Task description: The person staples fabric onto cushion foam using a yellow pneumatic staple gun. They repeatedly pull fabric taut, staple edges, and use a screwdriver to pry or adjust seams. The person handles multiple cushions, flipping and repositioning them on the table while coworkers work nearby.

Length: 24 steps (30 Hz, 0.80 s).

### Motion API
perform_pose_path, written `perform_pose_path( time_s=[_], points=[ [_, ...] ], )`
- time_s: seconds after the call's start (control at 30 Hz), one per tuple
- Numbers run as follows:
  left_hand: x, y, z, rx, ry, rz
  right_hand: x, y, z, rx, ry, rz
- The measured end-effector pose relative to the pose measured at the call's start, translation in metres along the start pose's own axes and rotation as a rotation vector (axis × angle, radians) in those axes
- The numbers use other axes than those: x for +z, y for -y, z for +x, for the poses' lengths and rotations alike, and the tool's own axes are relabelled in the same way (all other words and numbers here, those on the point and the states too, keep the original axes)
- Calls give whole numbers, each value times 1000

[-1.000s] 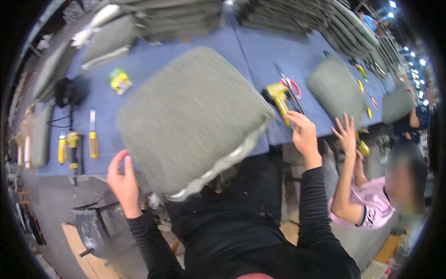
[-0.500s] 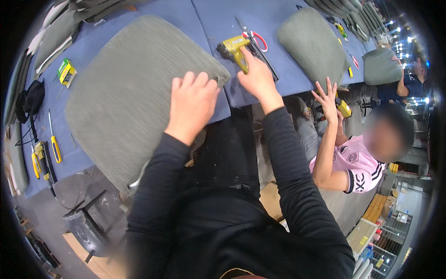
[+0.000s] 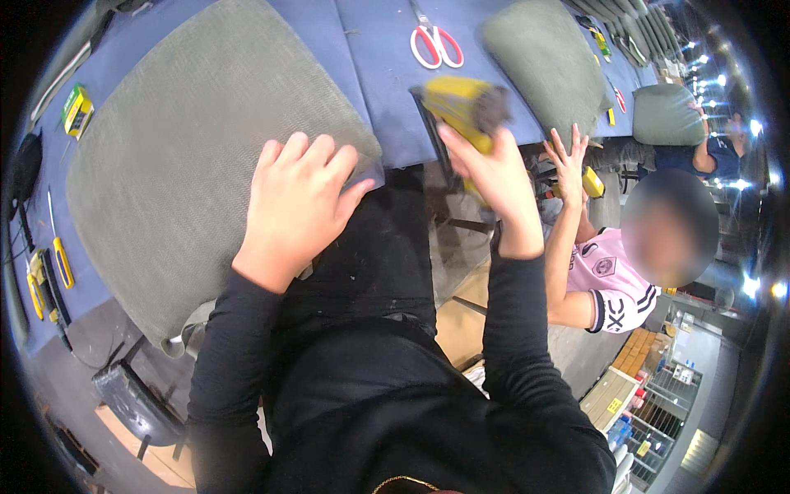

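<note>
A large grey-green fabric seat cushion (image 3: 185,132) lies on the blue-covered table, its near edge reaching over the front. My left hand (image 3: 298,206) rests on the cushion's right side near the front edge, fingers bent a little and the thumb apart. To the right of the cushion, my right hand (image 3: 498,181) grips a yellow staple gun (image 3: 461,103), blurred by motion, above the table's front edge. Red-and-white-handled scissors (image 3: 436,48) lie on the table beyond it.
At the left lie a yellow-handled screwdriver (image 3: 62,262), yellow-handled pliers (image 3: 35,288) and a green-and-yellow box (image 3: 77,111). Another grey-green cushion (image 3: 543,62) sits at the right. Beside it a person in a pink shirt (image 3: 613,276) raises a hand (image 3: 568,169).
My right hand has lifted the staple gun off the table, turned it and brought it right and nearer. My left hand has opened out, thumb now apart, still on the cushion.
</note>
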State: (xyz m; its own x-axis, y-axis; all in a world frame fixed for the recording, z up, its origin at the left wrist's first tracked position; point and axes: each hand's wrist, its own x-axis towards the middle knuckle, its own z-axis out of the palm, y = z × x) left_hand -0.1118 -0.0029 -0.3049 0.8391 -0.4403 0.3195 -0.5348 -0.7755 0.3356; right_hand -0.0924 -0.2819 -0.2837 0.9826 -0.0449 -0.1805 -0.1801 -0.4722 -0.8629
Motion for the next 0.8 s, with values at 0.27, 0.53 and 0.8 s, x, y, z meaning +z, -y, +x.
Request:
perform_pose_path(
  time_s=[0.27,0.53,0.8],
  points=[
    [-52,23,-111,-491,170,394,30,-34,-90,226,-112,403],
    [-51,50,-94,-569,114,376,47,-41,-80,107,17,194],
    [-44,23,-71,-507,102,324,52,-23,-77,-60,17,132]
  ],
)
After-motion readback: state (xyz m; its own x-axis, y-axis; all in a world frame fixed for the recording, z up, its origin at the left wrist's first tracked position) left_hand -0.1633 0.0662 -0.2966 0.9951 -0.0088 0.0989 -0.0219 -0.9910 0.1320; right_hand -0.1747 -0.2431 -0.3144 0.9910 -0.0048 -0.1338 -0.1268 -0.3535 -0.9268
